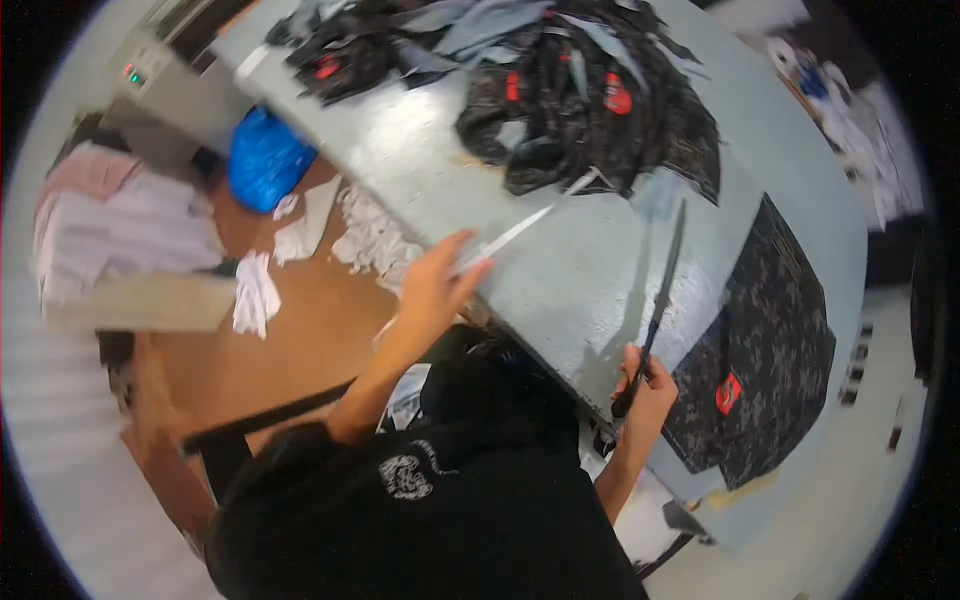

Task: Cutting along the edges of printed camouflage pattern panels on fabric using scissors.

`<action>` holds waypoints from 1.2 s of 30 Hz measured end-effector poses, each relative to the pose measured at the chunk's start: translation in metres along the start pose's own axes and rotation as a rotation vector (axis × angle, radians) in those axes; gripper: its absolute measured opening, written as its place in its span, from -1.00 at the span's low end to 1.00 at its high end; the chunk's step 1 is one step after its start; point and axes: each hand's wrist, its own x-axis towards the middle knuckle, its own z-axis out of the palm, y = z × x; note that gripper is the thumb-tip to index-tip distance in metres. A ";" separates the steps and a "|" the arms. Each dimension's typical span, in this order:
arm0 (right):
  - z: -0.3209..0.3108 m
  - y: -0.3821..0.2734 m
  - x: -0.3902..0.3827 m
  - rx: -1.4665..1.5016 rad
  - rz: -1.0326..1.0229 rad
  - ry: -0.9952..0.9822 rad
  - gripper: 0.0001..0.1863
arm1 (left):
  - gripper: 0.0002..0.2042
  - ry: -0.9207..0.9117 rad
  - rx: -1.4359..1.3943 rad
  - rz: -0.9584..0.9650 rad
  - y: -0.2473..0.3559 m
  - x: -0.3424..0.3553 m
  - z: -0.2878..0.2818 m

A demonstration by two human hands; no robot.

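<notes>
My right hand (645,390) is closed around the dark handles of long scissors (668,275), whose narrow blades point up and away over the table. My left hand (435,285) is over the table's near left edge, thumb and fingers apart. A thin white strip (520,228) runs from between those fingers toward a heap of fabric; whether it is gripped cannot be made out. To the right of the scissors a dark camouflage-patterned fabric piece (770,330) with a small red patch (729,393) lies flat.
Dark fabric pieces with red patches (590,100) are heaped at the table's (560,290) far side. Left of it, white scraps (370,240) and a blue plastic bag (265,160) lie on the brown floor. Light cloth (130,225) is piled farther left.
</notes>
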 end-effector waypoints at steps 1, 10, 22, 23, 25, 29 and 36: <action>0.000 0.006 -0.007 -0.010 -0.009 -0.047 -0.72 | -0.74 0.019 0.022 0.120 -0.009 -0.001 0.013; -0.010 0.012 -0.031 0.051 -0.008 -0.011 -0.72 | -0.90 0.116 0.247 0.036 -0.097 -0.038 -0.039; -0.014 0.038 -0.088 -0.023 -0.257 -0.111 -0.57 | -0.28 -0.176 0.560 -0.187 -0.174 -0.200 -0.064; -0.010 0.039 -0.095 -0.016 -0.289 -0.041 -0.51 | -0.25 -0.142 0.551 -0.208 -0.174 -0.218 -0.061; -0.001 0.027 -0.114 -0.164 -0.372 -0.103 -0.52 | -0.22 -0.093 0.554 -0.241 -0.162 -0.231 -0.067; 0.010 0.008 -0.133 -0.442 -0.557 -0.105 -0.48 | -0.27 0.083 0.234 -0.167 -0.135 -0.204 -0.076; 0.032 0.009 -0.035 -0.120 -0.398 -0.135 -0.39 | -0.31 0.412 0.199 0.140 -0.057 -0.042 -0.070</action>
